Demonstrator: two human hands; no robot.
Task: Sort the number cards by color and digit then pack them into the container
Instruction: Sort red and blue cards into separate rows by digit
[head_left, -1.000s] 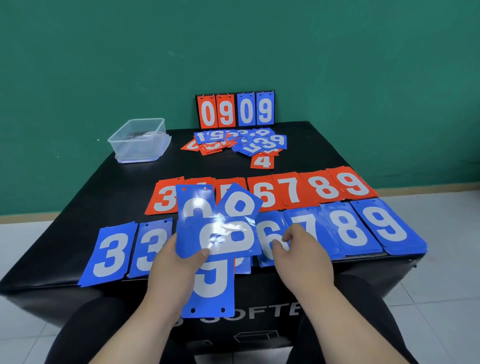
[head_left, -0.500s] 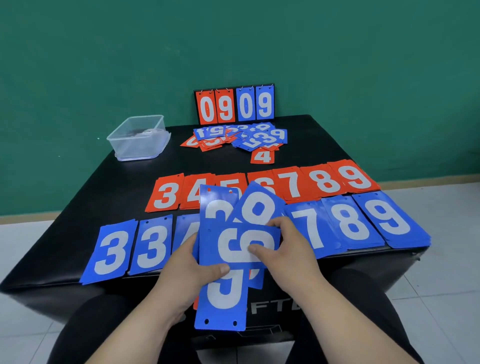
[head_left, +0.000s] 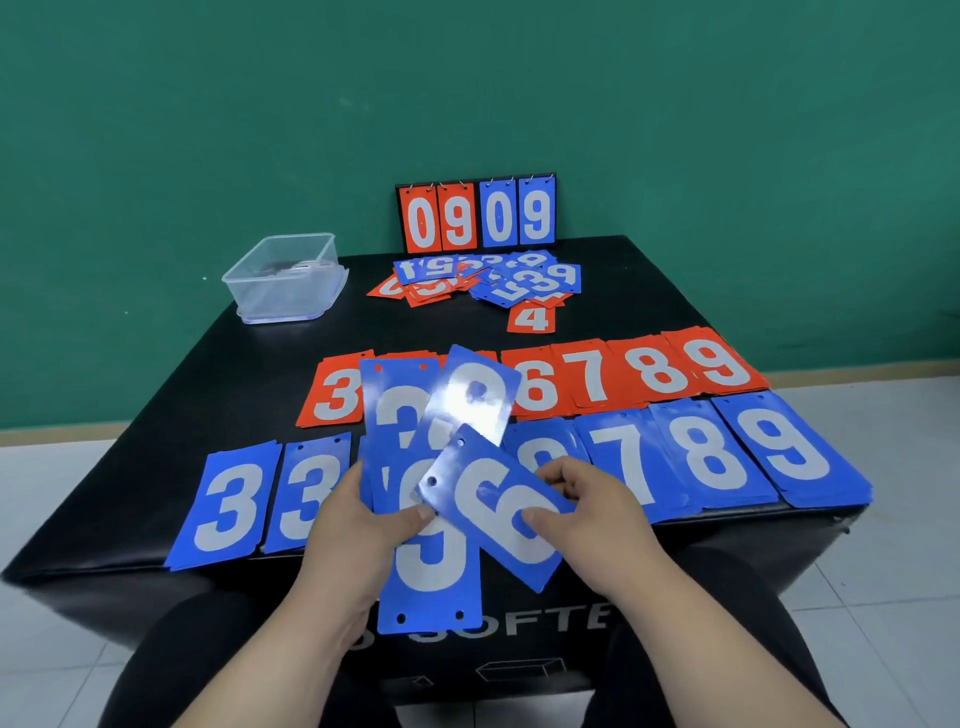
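A fan of blue cards (head_left: 389, 415) is gripped in the left hand (head_left: 358, 525) at the tabletop's (head_left: 208, 405) near edge. A blue 6 card (head_left: 498, 512), level a moment ago, is now pinched tilted by the right hand (head_left: 587, 514). Beyond the blue row (head_left: 711, 457) and red row (head_left: 660, 369), a clear container (head_left: 285, 280) with indistinct dark contents is set far left.
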